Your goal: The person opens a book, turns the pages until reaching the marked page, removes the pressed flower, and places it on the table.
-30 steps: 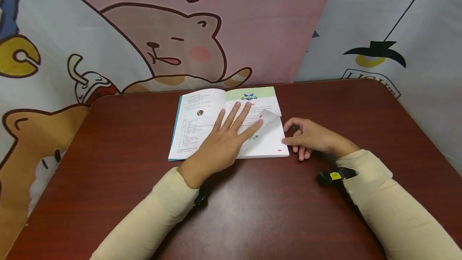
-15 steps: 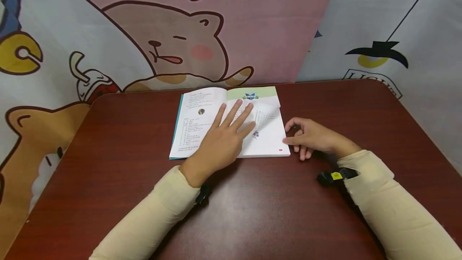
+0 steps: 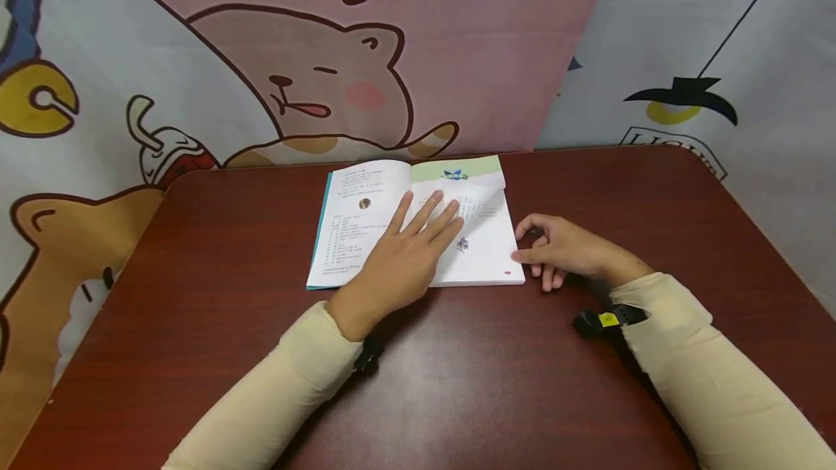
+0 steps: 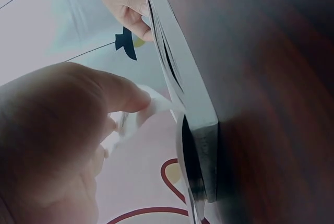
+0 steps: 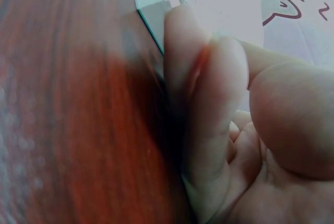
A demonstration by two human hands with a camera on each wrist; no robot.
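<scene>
On the dark red table (image 3: 196, 296) an open book (image 3: 355, 227) lies flat near the far edge, in front of the cartoon backdrop (image 3: 287, 71) that hangs behind it. The left hand (image 3: 405, 256) rests palm down across the middle of the book, its 4 fingers (image 3: 427, 220) straight and a little spread, reaching onto the right-hand page; in the left wrist view its thumb touches a lifted, curling page (image 4: 156, 104) beside the book's edge. It presses rather than grips. A cream sleeve (image 3: 274, 397) covers that arm, with a black strap at the wrist. To the right, the right hand (image 3: 564, 249) lies on the table just beside the book's right edge, fingers loosely curled, a fingertip touching the lower right corner of the page; it holds nothing that the head view shows. The right wrist view is filled by its own blurred fingers (image 5: 214, 109) against the book's edge. A black wrist band (image 3: 604, 320) with a yellow tag sits at the right cuff.
</scene>
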